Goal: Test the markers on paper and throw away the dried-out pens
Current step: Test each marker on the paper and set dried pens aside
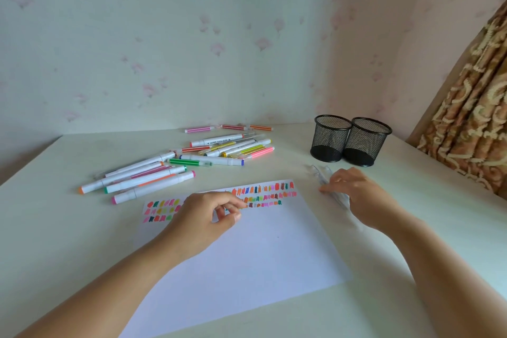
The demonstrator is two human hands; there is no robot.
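Note:
A white paper sheet [247, 252] lies in front of me, with rows of colour swatches along its far edge. My left hand [205, 217] rests on the paper over the swatches, fingers loosely curled, and I see no marker in it. My right hand [354, 189] lies to the right of the sheet, with its fingertips touching clear plastic pens [319, 174] on the table. A loose pile of markers [170, 167] with coloured caps is spread beyond the paper at the left and centre.
Two black mesh pen cups [330, 138] [366, 143] stand side by side at the back right, both seemingly without pens. A patterned curtain [472, 115] hangs at the right edge. The table meets wallpapered walls at the back.

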